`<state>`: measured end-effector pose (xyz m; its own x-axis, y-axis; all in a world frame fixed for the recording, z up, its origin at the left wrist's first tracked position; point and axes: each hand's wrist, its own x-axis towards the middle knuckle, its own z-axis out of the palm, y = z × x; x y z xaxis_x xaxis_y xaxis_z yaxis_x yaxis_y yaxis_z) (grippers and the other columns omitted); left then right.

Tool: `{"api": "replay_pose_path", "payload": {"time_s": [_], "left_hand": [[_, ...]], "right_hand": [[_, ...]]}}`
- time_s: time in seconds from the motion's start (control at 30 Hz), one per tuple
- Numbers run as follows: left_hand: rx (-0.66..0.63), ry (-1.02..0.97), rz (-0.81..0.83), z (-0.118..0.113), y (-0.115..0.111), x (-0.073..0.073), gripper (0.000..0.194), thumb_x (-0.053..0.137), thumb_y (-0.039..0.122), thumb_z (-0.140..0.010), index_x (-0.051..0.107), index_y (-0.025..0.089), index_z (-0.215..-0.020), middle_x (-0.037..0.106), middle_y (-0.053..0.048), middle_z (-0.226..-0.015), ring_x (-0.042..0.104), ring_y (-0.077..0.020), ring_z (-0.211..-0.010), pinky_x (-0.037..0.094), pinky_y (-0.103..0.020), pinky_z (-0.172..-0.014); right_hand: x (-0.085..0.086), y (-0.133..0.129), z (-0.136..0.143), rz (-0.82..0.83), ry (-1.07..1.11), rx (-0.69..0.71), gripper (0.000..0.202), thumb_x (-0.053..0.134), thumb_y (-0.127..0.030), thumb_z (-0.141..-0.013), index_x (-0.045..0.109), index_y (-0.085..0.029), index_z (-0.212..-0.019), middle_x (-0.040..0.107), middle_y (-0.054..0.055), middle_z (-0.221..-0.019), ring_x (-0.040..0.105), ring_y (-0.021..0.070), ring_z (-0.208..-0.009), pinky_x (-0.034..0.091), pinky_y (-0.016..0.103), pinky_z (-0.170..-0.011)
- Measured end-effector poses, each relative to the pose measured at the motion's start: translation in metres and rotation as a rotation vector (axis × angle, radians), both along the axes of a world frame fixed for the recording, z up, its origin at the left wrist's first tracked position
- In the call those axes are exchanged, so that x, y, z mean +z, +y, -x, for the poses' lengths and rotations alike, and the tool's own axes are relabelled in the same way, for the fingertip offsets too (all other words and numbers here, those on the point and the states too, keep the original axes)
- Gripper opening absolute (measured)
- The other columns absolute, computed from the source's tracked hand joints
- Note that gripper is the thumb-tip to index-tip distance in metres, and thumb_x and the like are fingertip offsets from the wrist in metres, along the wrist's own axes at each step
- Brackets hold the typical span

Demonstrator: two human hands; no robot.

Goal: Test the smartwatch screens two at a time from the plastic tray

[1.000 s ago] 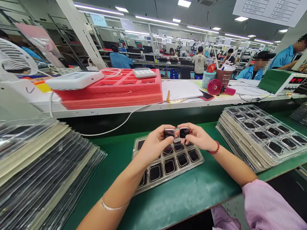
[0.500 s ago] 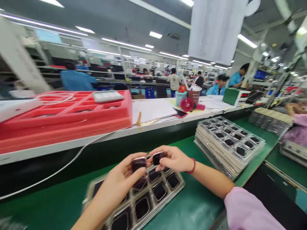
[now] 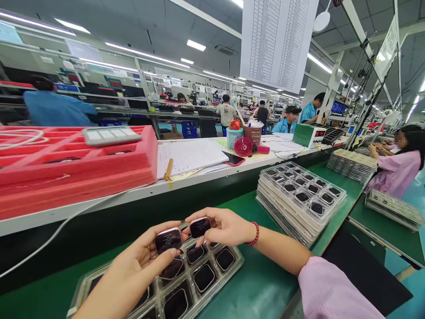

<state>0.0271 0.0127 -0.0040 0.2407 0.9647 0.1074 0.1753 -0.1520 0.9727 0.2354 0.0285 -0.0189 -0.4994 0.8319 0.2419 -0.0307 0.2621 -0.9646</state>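
Observation:
Between thumb and fingers, my left hand [image 3: 146,257] grips a smartwatch case [image 3: 168,239] without a strap, its dark screen tilted up and showing small text. A second smartwatch case [image 3: 200,226], also with faint lines of text, is pinched in my right hand [image 3: 226,226], which wears a red bead bracelet. The two watches are held side by side, close together. Beneath both hands lies a clear plastic tray [image 3: 217,288], with dark-screened watch cases in its compartments. My left hand and forearm hide part of the tray.
To the right stands a stack of filled trays [image 3: 299,199] on the green bench. A white shelf runs behind, bearing red foam [image 3: 133,177], papers [image 3: 192,155], a phone [image 3: 234,159], a small pink fan [image 3: 243,146] and cups. A co-worker in pink [image 3: 398,164] sits at far right.
The view has swung to the right, so hands, tray and shelf items appear farther left. Both hands keep hold of their watches, whose screen text is now sharper.

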Motion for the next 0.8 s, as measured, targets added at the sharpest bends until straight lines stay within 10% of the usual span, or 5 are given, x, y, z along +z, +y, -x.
{"api": "replay_pose_path", "payload": {"time_s": [0.8], "left_hand": [[-0.103, -0.058, 0.023, -0.005, -0.007, 0.015, 0.053, 0.072, 0.031, -0.068, 0.058, 0.017, -0.118, 0.074, -0.011, -0.109, 0.069, -0.0271, -0.1, 0.054, -0.038, -0.086]], "right_hand": [[0.007, -0.012, -0.008, -0.026, 0.011, 0.01, 0.054, 0.055, -0.009, -0.074, 0.051, -0.017, -0.128, 0.064, 0.009, -0.12, 0.069, 0.0119, -0.082, 0.058, 0.024, -0.069]]}}
